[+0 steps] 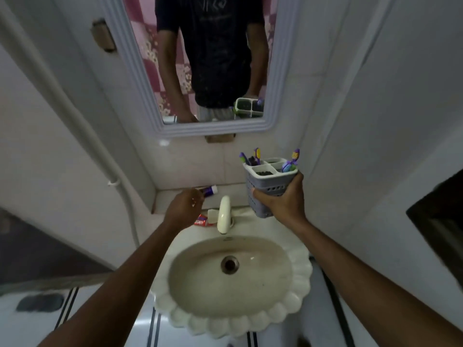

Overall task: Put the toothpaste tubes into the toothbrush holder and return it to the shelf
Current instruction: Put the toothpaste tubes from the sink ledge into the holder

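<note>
My right hand (280, 204) grips a grey slotted toothbrush holder (266, 187) and holds it upright above the right side of the sink. Several toothbrushes (290, 162) stick out of its compartments. A purple toothpaste tube (210, 190) with a white cap lies at the back of the tiled shelf (238, 196). The fingers of my left hand (185, 209) are curled around its tail end. A red toothpaste tube (201, 220) lies on the sink rim just left of the tap, below my left hand.
A cream tap (223, 214) stands between my hands at the back of the scalloped sink (298, 279). A mirror (210, 58) hangs on the wall above the shelf. A white pipe (117, 186) runs down the left wall.
</note>
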